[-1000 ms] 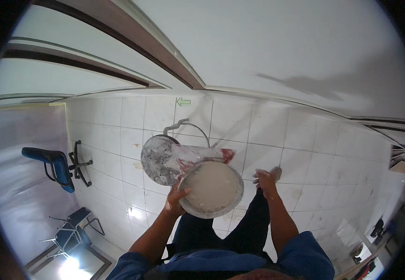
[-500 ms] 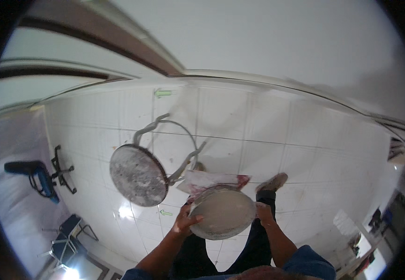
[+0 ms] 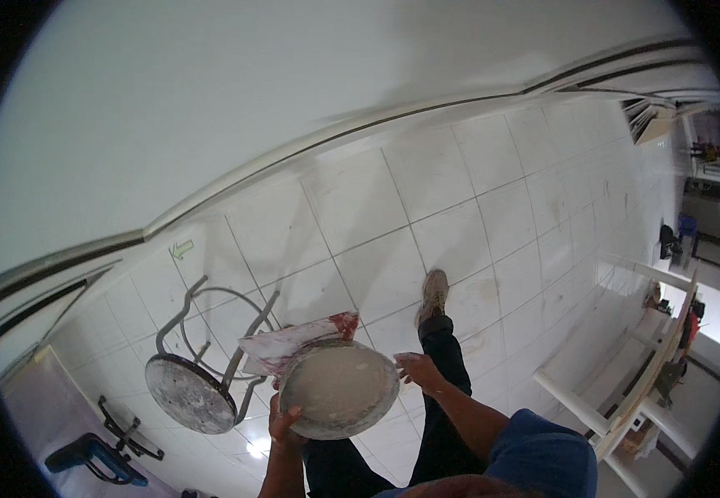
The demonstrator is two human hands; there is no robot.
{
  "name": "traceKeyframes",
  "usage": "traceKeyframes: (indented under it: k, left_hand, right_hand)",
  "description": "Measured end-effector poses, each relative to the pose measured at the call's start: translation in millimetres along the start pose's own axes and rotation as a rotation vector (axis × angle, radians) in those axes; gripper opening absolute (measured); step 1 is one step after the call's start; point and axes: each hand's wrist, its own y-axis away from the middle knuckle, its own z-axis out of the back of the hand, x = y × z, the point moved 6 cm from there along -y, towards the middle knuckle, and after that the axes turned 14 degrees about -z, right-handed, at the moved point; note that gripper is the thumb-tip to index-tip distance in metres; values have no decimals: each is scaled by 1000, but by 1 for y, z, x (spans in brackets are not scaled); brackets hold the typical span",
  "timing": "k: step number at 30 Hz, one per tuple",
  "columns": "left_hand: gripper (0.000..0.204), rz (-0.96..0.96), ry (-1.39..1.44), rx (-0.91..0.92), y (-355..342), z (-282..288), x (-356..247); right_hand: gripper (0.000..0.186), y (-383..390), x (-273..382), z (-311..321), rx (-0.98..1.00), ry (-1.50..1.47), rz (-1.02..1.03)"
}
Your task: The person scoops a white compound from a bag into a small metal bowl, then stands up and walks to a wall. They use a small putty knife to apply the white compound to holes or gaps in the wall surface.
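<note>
Closest in, a round basin (image 3: pixel 320 430) is held up in front of the dark trousers (image 3: pixel 343 466), its rim clamped at the left by the left hand (image 3: pixel 284 423), thumb hooked over the edge. The right hand (image 3: pixel 418 372) is held apart from it, fingers loosely bent just beside the opposite rim; whether contact is made cannot be told. Pale, smooth-looking filling (image 3: pixel 339 386) is carried inside, so the load is probably weighty and easily tipped; the wall seems stiff, the dusty rim perhaps slippery, and it is best gripped at both sides and kept level. Against the far rim, a red-and-white sheet (image 3: pixel 293 342), seemingly thin, is seen. Beyond, a round-topped stool (image 3: pixel 190 394) is passed at the left, and white tiles (image 3: pixel 377 236) are bounded by a pale wall (image 3: pixel 252 108).
</note>
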Motion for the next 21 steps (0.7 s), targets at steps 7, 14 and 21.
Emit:
traceKeyframes:
  k: [7, 14, 21]
  left_hand:
    - [70, 22, -143, 201, -14, -89, 29]
    - [74, 46, -129, 226, -18, -145, 75]
    - [80, 24, -180, 213, -1, -229, 89]
  right_hand:
    - [40, 23, 19, 72, -22, -100, 48]
    - [34, 47, 61, 136, -67, -202, 82]
    - [28, 102, 114, 185, -87, -100, 175]
